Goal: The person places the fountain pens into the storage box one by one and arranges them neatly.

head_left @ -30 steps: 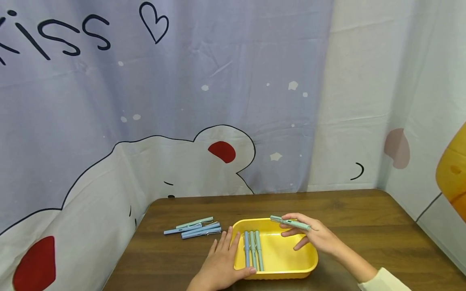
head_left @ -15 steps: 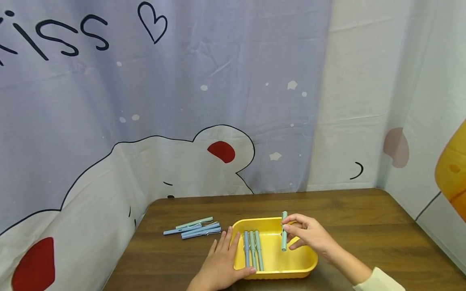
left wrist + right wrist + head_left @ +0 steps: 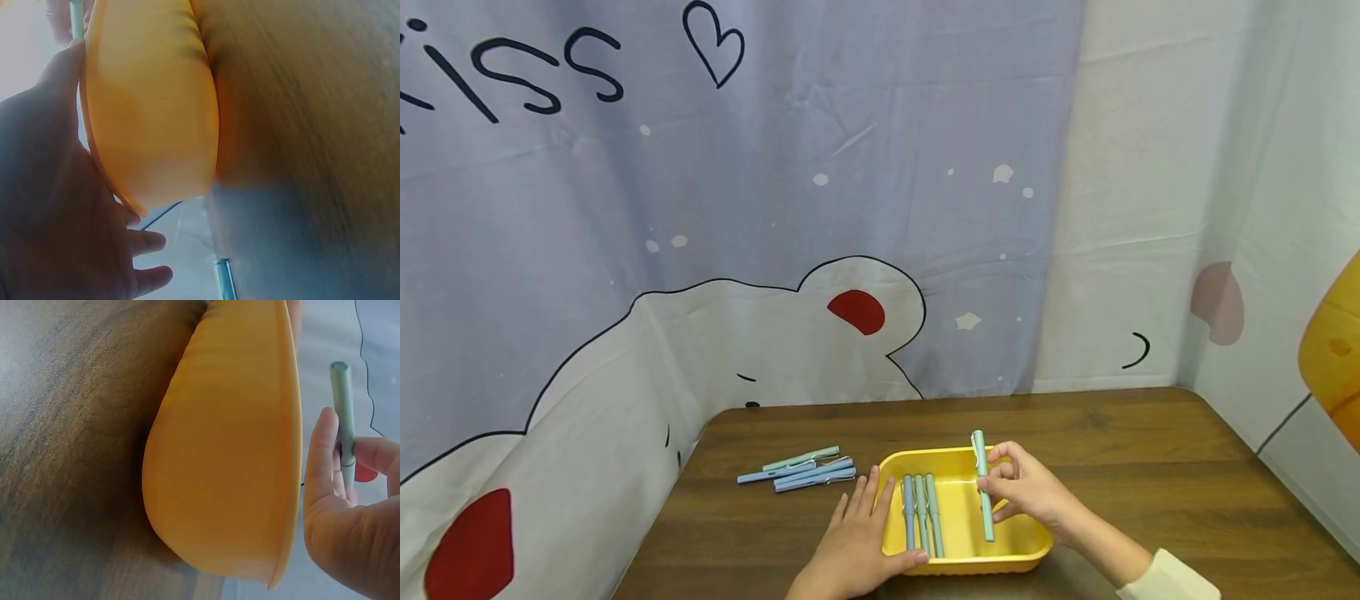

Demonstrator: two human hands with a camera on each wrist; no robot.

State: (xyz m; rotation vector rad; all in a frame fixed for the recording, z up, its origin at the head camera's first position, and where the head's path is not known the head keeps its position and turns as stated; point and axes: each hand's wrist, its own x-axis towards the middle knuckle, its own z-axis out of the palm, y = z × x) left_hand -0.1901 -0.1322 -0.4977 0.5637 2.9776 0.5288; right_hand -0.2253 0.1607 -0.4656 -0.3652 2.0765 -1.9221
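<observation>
My right hand pinches a light green pen by its middle, over the right half of a yellow tray. The pen stands nearly in line with the tray's short side, its clip end pointing away from me. In the right wrist view the same green pen shows between thumb and fingers, beside the tray's wall. My left hand rests on the tray's left rim with fingers straight and spread. Inside the tray's left part, one blue pen and two green pens lie side by side.
Several blue pens and a green pen lie in a loose pile on the brown wooden table, left of the tray. A printed curtain hangs behind the table.
The green pen in my right hand has turned from lying crosswise to pointing away from me, then moved slightly toward me. My left hand has stayed on the rim.
</observation>
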